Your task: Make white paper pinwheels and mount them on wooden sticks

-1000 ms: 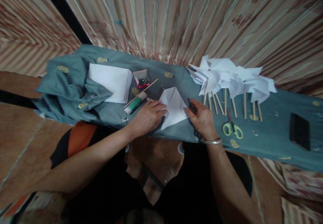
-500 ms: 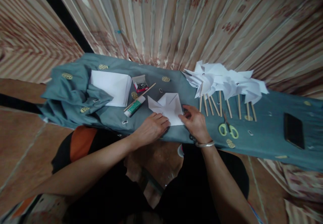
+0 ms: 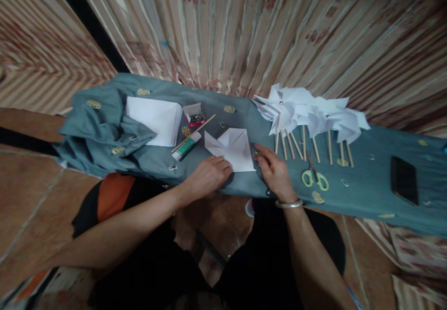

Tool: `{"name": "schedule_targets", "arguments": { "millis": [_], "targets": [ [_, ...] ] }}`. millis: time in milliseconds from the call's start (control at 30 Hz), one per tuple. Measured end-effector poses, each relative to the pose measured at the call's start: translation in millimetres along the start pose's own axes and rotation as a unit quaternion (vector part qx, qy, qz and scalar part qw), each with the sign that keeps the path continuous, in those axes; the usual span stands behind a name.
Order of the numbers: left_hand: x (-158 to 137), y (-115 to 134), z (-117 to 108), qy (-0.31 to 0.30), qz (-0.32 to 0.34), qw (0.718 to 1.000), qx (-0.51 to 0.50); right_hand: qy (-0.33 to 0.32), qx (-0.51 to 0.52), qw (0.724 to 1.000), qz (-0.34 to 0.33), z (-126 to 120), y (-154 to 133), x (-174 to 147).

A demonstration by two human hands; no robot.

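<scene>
A white paper pinwheel point(image 3: 237, 154), partly folded with flaps bent in toward its middle, lies on the cloth in front of me. My left hand point(image 3: 211, 176) grips its lower left corner with curled fingers; the fingertips partly hide that corner. Just off the paper's right edge is my right hand point(image 3: 274, 170), holding nothing, thumb and forefinger apart. A small dark thing point(image 3: 268, 192) beside the right wrist is too unclear to name. Left of the pinwheel lie a green and white glue stick point(image 3: 187, 147) and a thin wooden stick point(image 3: 206, 124).
A stack of white paper point(image 3: 157, 117) sits at left, near a small red box of metal pins point(image 3: 194, 116). Several finished pinwheels point(image 3: 289, 107) on sticks lie at back right. Green-handled scissors point(image 3: 315, 178) and a phone point(image 3: 404, 180) rest on the blue-green cloth point(image 3: 370, 198).
My right hand has let go of the paper's right edge and shifted slightly to the right. My left hand stays at the lower left corner.
</scene>
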State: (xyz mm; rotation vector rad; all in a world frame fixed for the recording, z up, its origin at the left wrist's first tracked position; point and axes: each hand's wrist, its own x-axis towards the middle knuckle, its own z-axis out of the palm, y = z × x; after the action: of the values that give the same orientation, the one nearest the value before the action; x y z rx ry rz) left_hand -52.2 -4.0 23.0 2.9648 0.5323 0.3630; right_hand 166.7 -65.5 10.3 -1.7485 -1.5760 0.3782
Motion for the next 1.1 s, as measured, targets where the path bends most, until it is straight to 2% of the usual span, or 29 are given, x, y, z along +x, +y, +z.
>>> {"name": "schedule_targets", "arguments": {
  "millis": [133, 233, 333, 733, 833, 1100],
  "targets": [
    [-0.6, -0.9, -4.3, -0.003, -0.005, 1.0, -0.013, -0.041, -0.011, 0.998, -0.045, -1.8, 3.1, -4.3],
    [-1.3, -2.1, -7.0, 0.009, -0.014, 1.0, -0.022, -0.072, 0.01, 0.996, -0.052, -0.8, 2.4, -8.5],
    [-2.8, -2.3, -6.9, 0.023, -0.012, 0.999, -0.037, -0.072, 0.036, 0.995, -0.055, -1.0, -0.1, -12.0],
    [-9.4, 6.6, -2.9, 0.027, 0.038, 0.997, -0.057, -0.1, 0.124, 0.987, 0.004, -13.3, -6.1, -20.7],
    [-9.7, 9.3, -0.8, 0.038, 0.039, 0.997, -0.056, -0.093, 0.123, 0.988, 0.015, -6.4, -5.0, -18.7],
    [-11.3, 12.2, 6.8, 0.055, 0.052, 0.994, -0.08, -0.021, 0.062, 0.998, 0.009, 16.2, -9.6, -8.0]
  ]
}}
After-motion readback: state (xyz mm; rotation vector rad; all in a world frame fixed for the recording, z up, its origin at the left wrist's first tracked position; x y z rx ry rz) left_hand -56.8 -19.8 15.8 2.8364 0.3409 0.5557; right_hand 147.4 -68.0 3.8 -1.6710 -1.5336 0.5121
